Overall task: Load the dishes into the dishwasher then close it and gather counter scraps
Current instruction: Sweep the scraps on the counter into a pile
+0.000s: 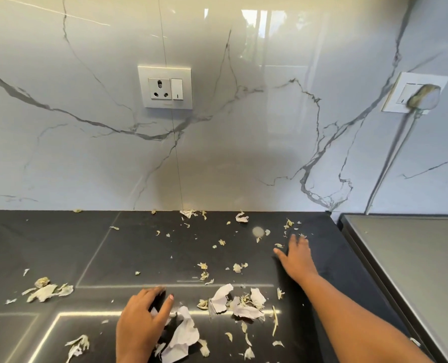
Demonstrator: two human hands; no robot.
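Pale vegetable peels and torn white paper scraps lie scattered over the black counter (91, 244). A dense heap of scraps (237, 302) sits front centre, and a smaller pile (44, 292) lies at the left. My right hand (296, 255) reaches far across the counter with its fingers spread flat on the surface, next to small peels near the back right. My left hand (143, 320) rests near the front, fingers loosely bent over the counter, touching a large white paper scrap (182, 336). No dishwasher or dishes are in view.
A glossy marble backsplash rises behind the counter with a wall socket (165, 87) in the middle and a second socket with a plug and cable (416, 94) at the right. A grey steel surface (414, 258) adjoins the counter's right edge.
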